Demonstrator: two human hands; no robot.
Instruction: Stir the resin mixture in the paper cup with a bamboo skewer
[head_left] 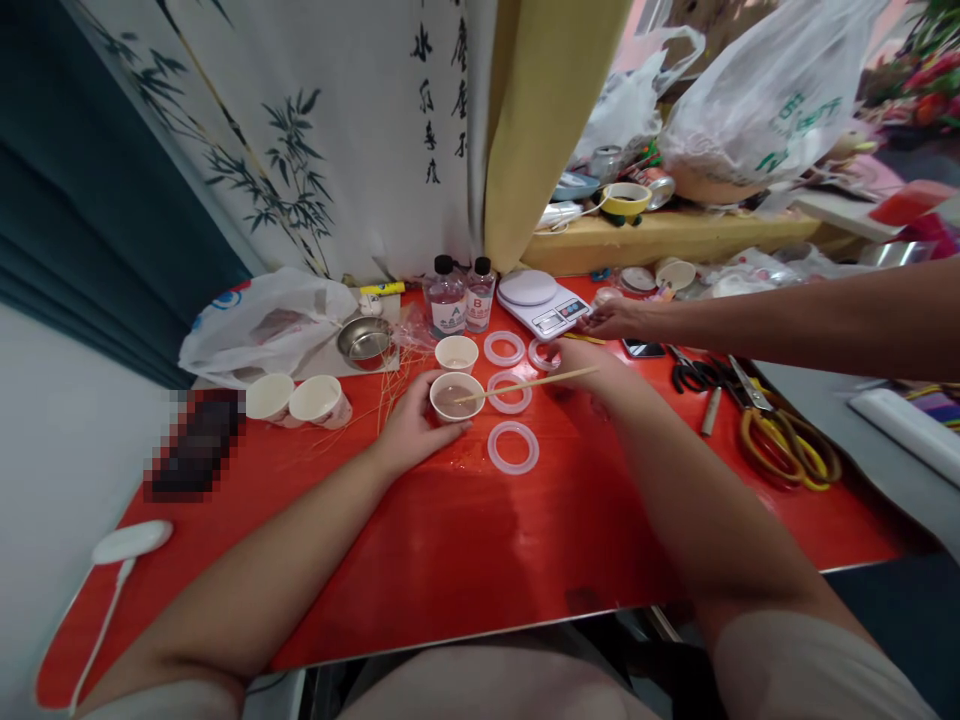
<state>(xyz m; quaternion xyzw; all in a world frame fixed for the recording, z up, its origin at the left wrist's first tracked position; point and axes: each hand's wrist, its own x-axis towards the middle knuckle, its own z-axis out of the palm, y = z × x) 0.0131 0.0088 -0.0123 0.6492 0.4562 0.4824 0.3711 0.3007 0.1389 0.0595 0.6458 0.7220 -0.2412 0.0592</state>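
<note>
My left hand (412, 430) is wrapped round a white paper cup (459, 412) with cloudy liquid inside. A thin wooden stick (525, 385) leans in that cup, its far end passing in front of my right hand (579, 368). The fingers of my right hand are closed at the right edge of a translucent ring mould (536, 355), partly hiding it. More ring moulds lie close by: one at the back (504, 348), one under the stick (510, 405) and one in front (514, 448). Another paper cup (456, 352) stands just behind the held one.
Bottles marked A (448, 305) and B (480, 300) stand behind, beside a white kitchen scale (544, 300). Another person's hand (615, 318) reaches in from the right near the scale. Scissors (780, 435), paper cups (319, 400) and a metal bowl (365, 342) are on the red table (450, 560).
</note>
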